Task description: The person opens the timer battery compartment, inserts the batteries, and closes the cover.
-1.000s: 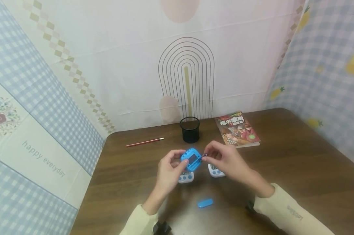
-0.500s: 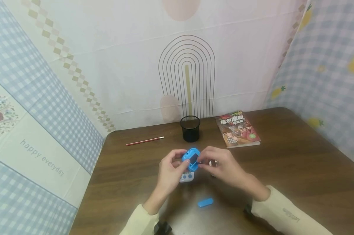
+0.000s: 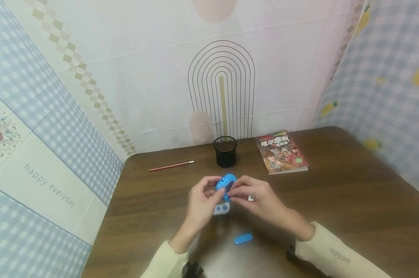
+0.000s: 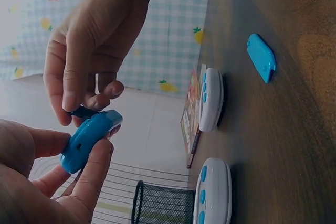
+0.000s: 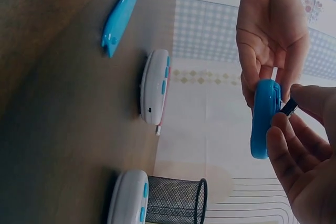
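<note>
My left hand (image 3: pixel 203 199) grips a small blue digital timer (image 3: pixel 224 182) by its edges above the table, with its open back towards me. Between the thumb and fingers of my right hand (image 3: pixel 265 197) is a dark battery (image 5: pixel 289 107), pinched at the timer's open battery slot. In the left wrist view the battery (image 4: pixel 84 112) touches the timer's rim; how far in it sits is hidden by my fingers. A loose blue battery cover (image 3: pixel 243 239) lies on the table nearer to me. White timers with blue buttons (image 4: pixel 211 99) rest below my hands.
A black mesh pen cup (image 3: pixel 225 157) stands beyond my hands at the back of the brown table (image 3: pixel 136 216). To its left lies a red pencil (image 3: pixel 171 166), to its right a book (image 3: pixel 282 154). A patterned cloth (image 3: pixel 154 96) hangs behind.
My right hand has moved left with the battery, from beside the blue timer onto its open back. It now covers most of the right-hand white timer. The left hand keeps its grip.
</note>
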A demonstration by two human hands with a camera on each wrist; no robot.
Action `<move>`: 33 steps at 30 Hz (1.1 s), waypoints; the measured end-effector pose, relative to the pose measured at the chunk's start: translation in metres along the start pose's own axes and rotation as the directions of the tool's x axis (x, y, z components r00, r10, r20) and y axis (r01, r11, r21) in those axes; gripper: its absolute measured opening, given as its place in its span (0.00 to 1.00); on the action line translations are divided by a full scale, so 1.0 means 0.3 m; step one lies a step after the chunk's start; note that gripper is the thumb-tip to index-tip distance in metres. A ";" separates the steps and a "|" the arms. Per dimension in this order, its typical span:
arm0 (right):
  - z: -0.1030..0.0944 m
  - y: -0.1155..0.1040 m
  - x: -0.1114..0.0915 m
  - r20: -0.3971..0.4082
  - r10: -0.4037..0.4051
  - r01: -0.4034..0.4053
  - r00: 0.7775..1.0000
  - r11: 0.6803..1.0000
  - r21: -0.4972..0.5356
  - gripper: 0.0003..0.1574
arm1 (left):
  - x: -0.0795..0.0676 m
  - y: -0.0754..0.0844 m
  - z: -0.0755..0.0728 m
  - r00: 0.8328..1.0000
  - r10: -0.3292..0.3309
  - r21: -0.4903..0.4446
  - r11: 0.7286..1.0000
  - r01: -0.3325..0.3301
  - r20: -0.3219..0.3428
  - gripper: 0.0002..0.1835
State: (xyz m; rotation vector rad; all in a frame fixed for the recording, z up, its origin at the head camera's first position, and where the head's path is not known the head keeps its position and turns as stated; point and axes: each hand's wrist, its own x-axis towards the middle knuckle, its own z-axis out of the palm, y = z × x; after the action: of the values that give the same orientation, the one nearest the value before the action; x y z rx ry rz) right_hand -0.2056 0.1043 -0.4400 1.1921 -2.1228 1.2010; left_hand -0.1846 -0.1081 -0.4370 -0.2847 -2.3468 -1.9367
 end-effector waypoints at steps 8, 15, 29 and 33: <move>0.019 -0.002 -0.011 -0.024 0.027 -0.028 0.999 0.999 -0.025 0.18 | 0.001 -0.001 0.004 1.000 0.007 -0.003 1.000 -0.007 0.001 0.17; 0.029 -0.019 -0.012 -0.032 0.185 -0.185 0.982 0.983 -0.004 0.16 | 0.002 -0.005 0.006 1.000 0.023 0.008 1.000 -0.023 0.002 0.16; 0.016 -0.017 -0.004 0.050 0.572 -0.574 0.819 0.813 0.100 0.44 | 0.002 0.002 0.010 1.000 0.009 0.044 0.999 -0.008 -0.019 0.16; 0.011 -0.015 -0.002 0.094 0.596 -0.602 0.798 0.776 0.190 0.42 | -0.002 0.002 0.013 1.000 -0.003 0.040 0.999 0.004 -0.023 0.16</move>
State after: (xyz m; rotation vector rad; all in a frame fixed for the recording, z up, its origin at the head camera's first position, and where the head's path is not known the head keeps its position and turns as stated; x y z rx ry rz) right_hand -0.2014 0.1006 -0.4400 0.5950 -2.5471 1.7187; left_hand -0.1836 -0.1042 -0.4373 -0.2545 -2.3697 -1.8821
